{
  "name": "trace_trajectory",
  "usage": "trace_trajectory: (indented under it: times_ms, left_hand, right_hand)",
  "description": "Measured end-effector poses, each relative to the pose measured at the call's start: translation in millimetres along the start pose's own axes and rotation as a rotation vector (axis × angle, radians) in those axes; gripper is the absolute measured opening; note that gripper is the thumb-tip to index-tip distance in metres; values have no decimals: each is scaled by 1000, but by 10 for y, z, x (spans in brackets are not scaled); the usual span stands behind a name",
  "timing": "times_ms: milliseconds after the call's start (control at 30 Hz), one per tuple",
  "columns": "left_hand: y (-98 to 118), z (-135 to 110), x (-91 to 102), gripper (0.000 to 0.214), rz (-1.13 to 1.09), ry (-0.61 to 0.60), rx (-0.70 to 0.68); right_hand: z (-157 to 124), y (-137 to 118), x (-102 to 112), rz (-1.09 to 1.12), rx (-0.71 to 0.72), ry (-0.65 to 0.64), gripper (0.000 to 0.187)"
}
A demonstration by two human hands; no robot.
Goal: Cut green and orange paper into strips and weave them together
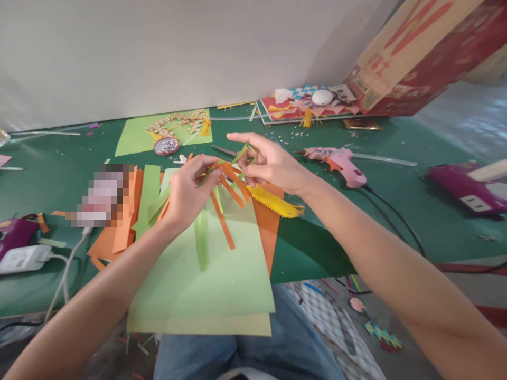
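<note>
My left hand [189, 191] is closed on a bundle of orange and green paper strips [222, 216] that hang down over a light green paper sheet [206, 285]. My right hand [266, 162] pinches the upper ends of the strips, its index finger stretched out to the left. The two hands meet above the green table [356, 221], almost touching. Under my right wrist lies a yellow toothed cutter [277, 203] on an orange sheet [267, 227].
A pink glue gun [340, 162] with a black cord lies to the right. More orange and green paper lies at left, beside a white charger [24, 257]. A finished woven craft [178, 125], a small round tin [166, 146] and a cardboard box [415, 53] stand at the back.
</note>
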State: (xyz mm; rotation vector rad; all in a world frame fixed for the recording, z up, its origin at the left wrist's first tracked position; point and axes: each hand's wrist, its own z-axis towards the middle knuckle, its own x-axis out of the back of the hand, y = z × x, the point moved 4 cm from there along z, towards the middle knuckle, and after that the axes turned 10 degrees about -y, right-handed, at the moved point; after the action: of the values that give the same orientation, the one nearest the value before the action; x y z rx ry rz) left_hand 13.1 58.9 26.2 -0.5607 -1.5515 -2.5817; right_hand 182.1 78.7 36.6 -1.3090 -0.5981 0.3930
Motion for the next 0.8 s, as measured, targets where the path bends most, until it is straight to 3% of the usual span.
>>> trace_trajectory:
  times_ms: [467, 600, 800]
  left_hand:
    - [54, 2, -10, 6, -11, -3, -23]
    - [58, 5, -16, 5, -39, 9, -8]
    - [53, 23, 12, 7, -125, 53, 36]
  right_hand:
    - [8, 36, -33, 17, 3, -57, 62]
    - [-3, 13, -10, -11, 12, -71, 71]
    - [-16, -26, 50, -43, 4, -16, 73]
